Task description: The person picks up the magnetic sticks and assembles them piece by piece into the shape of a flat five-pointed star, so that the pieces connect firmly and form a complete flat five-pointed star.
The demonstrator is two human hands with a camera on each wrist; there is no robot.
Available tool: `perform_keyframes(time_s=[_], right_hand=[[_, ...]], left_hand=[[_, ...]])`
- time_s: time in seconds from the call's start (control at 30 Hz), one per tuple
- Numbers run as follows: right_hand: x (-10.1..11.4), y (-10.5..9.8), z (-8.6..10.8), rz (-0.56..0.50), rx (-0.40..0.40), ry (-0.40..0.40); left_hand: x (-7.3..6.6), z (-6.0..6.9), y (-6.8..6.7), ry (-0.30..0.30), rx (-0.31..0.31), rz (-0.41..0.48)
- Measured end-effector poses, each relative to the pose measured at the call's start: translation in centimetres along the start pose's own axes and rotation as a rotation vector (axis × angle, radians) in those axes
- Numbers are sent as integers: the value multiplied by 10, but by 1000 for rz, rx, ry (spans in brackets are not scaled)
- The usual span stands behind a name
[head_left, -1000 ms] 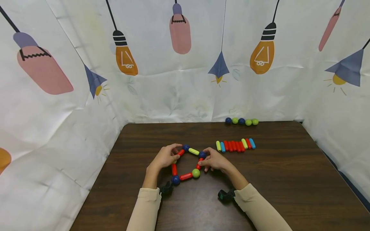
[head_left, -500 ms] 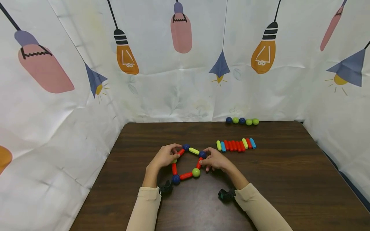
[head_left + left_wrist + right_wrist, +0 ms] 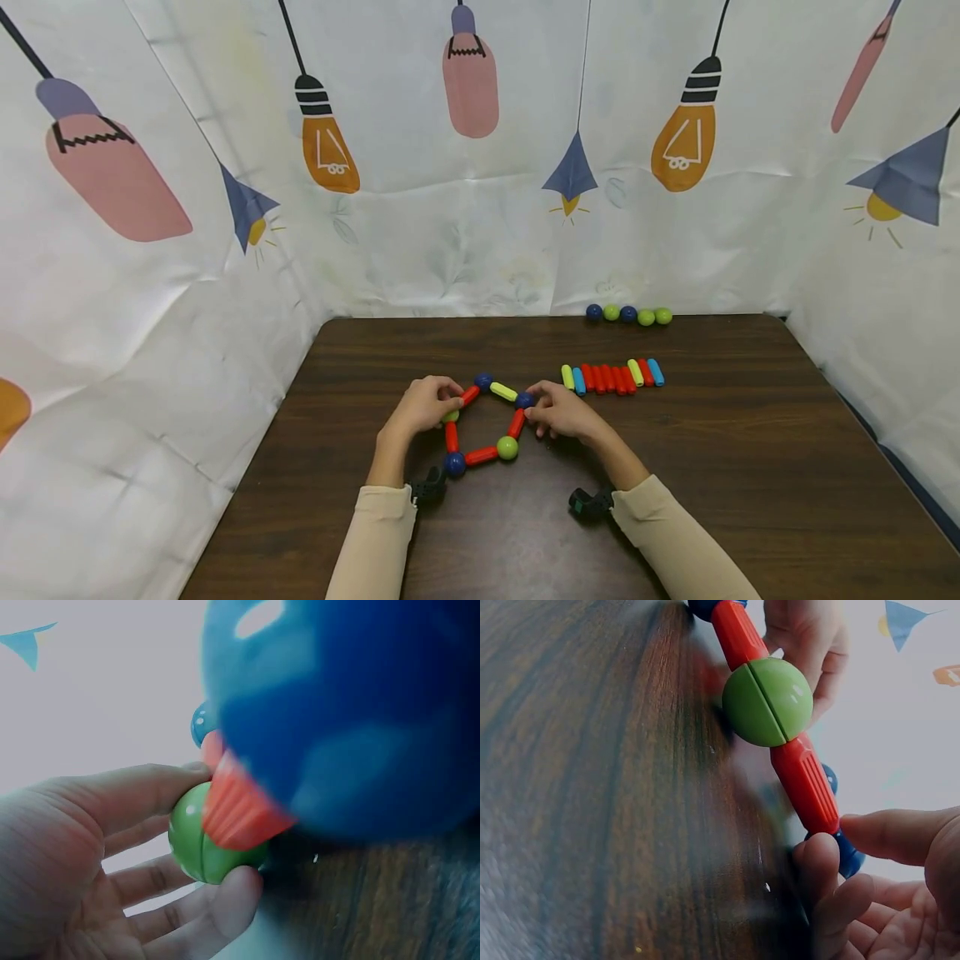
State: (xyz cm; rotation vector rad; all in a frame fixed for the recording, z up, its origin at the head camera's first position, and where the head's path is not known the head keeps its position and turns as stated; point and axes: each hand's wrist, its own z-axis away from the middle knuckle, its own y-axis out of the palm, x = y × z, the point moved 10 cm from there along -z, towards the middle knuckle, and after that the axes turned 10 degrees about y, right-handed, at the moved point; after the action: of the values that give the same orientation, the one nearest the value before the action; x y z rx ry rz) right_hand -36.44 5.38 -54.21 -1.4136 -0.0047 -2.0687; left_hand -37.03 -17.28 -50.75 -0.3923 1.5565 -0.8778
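A ring of balls and rods lies on the dark table, with red rods [image 3: 482, 456], one yellow rod [image 3: 503, 392], blue balls [image 3: 454, 464] and green balls [image 3: 507, 448]. On its left side the left hand [image 3: 423, 408] pinches a green ball, which the left wrist view shows [image 3: 217, 840] between thumb and fingers. Opposite, the right hand [image 3: 564, 412] grips the blue ball [image 3: 524, 401] at the ring's right corner. The right wrist view has this blue ball [image 3: 849, 853] between thumb and fingertips, at the end of a red rod [image 3: 806, 784].
Behind and to the right lies a row of red, yellow and blue rods [image 3: 607, 380]. Several blue and green balls [image 3: 627, 315] line the table's far edge. A white curtain with printed lamps [image 3: 465, 233] hangs behind the table [image 3: 750, 433].
The left hand has shifted slightly down and left, from beside the upper red rod to the green ball. The right hand's fingers have moved up a little, to the blue ball. The ring has shifted slightly.
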Motion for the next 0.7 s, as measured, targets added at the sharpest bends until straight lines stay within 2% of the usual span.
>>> perform_keyframes(time_s=[0.23,0.43,0.53,0.7], right_hand=[[1,1,1,6,7,-2],[5,7,1,11,43,-14],[5,7,1,10,46,-18],[3,6,1,7,32,-20]], left_hand=[[-3,-3,-5,15,-92,-41],[-4,-5,-8,3,-158,-74],[-4,-5,-9,6,-166,-66],[-7,-6,-8,41,-144,-56]])
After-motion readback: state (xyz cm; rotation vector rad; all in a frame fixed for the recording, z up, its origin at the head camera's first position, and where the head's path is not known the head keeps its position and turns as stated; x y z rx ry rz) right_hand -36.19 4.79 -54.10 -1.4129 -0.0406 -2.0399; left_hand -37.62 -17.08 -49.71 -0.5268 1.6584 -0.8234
